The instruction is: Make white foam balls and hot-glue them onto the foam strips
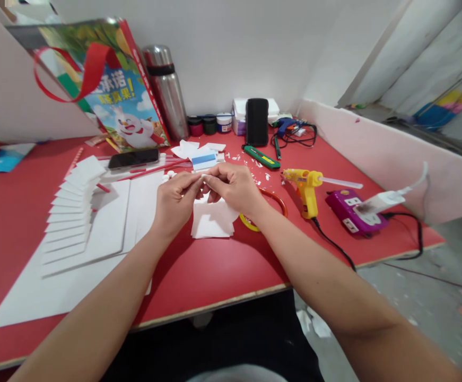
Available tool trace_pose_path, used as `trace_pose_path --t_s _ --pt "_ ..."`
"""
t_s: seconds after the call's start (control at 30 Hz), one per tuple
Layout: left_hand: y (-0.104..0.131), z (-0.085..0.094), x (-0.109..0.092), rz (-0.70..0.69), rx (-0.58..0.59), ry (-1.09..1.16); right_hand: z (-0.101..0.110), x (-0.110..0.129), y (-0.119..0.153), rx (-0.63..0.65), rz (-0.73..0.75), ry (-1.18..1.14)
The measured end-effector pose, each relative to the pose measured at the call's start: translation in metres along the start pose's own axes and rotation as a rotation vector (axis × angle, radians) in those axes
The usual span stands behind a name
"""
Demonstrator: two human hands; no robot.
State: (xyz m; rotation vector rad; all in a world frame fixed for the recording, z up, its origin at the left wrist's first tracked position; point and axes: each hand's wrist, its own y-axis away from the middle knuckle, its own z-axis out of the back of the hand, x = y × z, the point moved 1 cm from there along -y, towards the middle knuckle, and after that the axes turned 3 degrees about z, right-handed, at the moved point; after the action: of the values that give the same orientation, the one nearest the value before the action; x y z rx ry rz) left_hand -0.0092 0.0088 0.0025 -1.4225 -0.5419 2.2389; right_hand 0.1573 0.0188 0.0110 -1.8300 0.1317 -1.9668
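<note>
Above the middle of the red table, my left hand (pixel 177 201) and my right hand (pixel 234 188) meet at the fingertips. Both are closed in a pinch on a small white piece (pixel 203 176), mostly hidden by the fingers; it may be paper. Below them lies a stack of white paper squares (pixel 212 225). Small white lumps (pixel 169 176) sit just beyond my left hand. Partly behind my right wrist is a yellow and orange curved thing (pixel 280 201). White scraps and a blue-striped piece (pixel 204 161) lie past the fingers.
At left, a fanned row of white pieces (pixel 69 212) rests on white boards (pixel 113 228), near a phone (pixel 133 158). A yellow glue gun (pixel 305 188), purple power socket (pixel 354 212) and green cutter (pixel 261 157) are right. A steel flask (pixel 169 95) and gift bag (pixel 123 101) stand behind.
</note>
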Motion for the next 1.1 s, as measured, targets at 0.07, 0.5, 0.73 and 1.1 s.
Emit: trace_pose_path --t_s 0.07,0.5,0.73,1.1 --pt "0.000 0.001 -0.003 -0.055 0.005 -0.090 0.000 0.001 0.000 -0.001 -0.018 0.000" --pt "-0.002 0.003 0.004 0.141 -0.046 0.004 0.006 -0.001 -0.009 0.076 -0.552 -0.530" --pt "-0.004 0.002 0.000 0.218 -0.029 0.168 0.009 0.002 -0.009 0.070 -0.538 -0.499" --pt "-0.011 0.008 0.014 0.453 -0.082 0.454 0.015 -0.006 -0.009 0.146 -0.247 0.140"
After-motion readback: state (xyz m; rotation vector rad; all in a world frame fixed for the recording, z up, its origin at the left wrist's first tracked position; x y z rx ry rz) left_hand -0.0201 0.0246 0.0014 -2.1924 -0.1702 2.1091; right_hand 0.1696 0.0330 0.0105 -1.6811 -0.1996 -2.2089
